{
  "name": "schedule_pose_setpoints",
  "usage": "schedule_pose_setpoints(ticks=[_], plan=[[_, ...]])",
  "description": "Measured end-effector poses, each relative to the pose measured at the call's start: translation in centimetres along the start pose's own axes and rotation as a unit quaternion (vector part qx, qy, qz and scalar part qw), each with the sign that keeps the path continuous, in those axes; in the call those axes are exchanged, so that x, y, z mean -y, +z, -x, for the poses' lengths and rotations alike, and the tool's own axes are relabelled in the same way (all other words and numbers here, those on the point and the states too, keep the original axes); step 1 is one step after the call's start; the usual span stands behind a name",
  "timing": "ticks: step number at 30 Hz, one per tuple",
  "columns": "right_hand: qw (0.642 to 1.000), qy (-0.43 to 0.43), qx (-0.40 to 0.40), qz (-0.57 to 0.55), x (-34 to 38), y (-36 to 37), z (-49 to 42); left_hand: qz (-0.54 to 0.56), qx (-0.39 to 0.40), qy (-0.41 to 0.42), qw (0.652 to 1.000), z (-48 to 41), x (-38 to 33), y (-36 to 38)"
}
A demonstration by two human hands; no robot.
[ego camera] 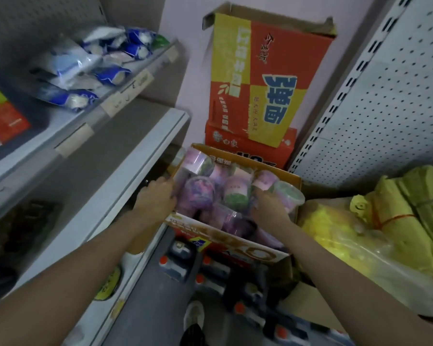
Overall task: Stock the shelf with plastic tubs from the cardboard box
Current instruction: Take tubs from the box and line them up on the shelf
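Grey metal shelves (125, 156) line the left of a shop corner where an open brown cardboard box (289, 179) holds clear plastic tubs (236, 192) of purple and green filling, the left hand (158, 197) curled at its left wall and the right hand (268, 209) among the right-side tubs, both grasps too blurred to tell.

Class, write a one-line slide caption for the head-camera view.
A left hand and a right hand reach into a cardboard box packed with plastic tubs, beside a grey shelf.

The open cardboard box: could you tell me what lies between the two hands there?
Head view: clear plastic tubs, purple and green inside, fill the cardboard box between left hand and right hand.
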State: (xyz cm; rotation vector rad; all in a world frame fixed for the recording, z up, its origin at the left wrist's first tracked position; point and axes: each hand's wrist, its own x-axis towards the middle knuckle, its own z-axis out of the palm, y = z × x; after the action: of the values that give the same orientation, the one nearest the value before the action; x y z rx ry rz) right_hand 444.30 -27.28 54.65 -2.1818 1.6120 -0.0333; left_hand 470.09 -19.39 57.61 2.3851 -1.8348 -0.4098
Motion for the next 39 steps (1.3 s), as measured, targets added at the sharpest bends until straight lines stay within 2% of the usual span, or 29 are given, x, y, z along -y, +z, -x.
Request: schedule_pose_setpoints(ticks=[6, 10, 13, 16, 19, 24, 27, 30, 39], plan=[[0.997, 0.063, 0.027, -0.040, 0.2, 3.4, -6.7, 0.103, 0.069, -0.061, 0.990, -7.2, 1.0, 5.2], [0.991, 0.122, 0.037, -0.051, -0.4, 6.0, -10.8, 0.120, 0.102, -0.112, 0.981, -11.7, 1.1, 9.0], [0.982, 0.167, 0.037, -0.082, -1.2, 7.9, -13.5, 0.201, 0.131, -0.145, 0.960, -14.2, 1.3, 12.2], [0.973, 0.206, 0.046, -0.094, -1.7, 9.4, -15.6, 0.298, 0.140, -0.189, 0.925, -16.1, 1.5, 15.2], [0.961, 0.237, 0.063, -0.125, -1.4, 10.9, -17.1, 0.345, 0.134, -0.221, 0.902, -17.3, 1.2, 17.5], [0.948, 0.266, 0.044, -0.168, -0.7, 12.6, -17.8, 0.324, 0.114, -0.263, 0.902, -17.9, 0.0, 19.7], [0.951, 0.256, 0.027, -0.171, -0.9, 12.0, -17.5, 0.344, 0.107, -0.223, 0.906, -17.8, 0.8, 19.0], [0.965, 0.224, 0.013, -0.133, -0.4, 10.1, -16.3, 0.365, 0.065, -0.194, 0.908, -17.0, 2.2, 16.7], [0.985, 0.060, -0.060, -0.152, 6.1, 0.3, -10.4, 0.417, -0.069, -0.197, 0.885, -10.3, 2.4, 2.2]])
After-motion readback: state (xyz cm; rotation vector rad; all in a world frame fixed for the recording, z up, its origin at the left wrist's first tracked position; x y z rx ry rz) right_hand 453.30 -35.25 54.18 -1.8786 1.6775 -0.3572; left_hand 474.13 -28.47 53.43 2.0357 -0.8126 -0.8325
